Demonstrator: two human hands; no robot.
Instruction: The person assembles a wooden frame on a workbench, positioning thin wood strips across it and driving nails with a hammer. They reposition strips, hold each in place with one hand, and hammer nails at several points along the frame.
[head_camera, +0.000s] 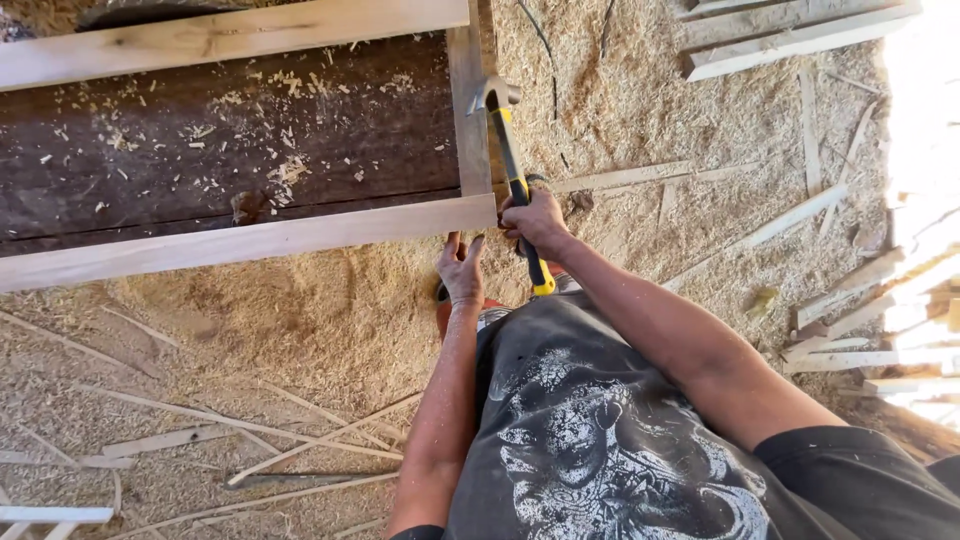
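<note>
My right hand (536, 222) grips the black and yellow handle of a claw hammer (506, 135), whose steel head rests against the short end piece of a pale wooden frame (250, 240). My left hand (461, 270) reaches under the frame's near rail at its corner, fingers curled against the wood. The frame lies over a dark wooden board (220, 140) sprinkled with shavings.
Sawdust and shavings cover the ground. Thin wood strips lie scattered at the lower left (160, 440). Planks and offcuts are stacked at the right (860, 300) and top right (790, 35). My dark printed shirt fills the bottom centre.
</note>
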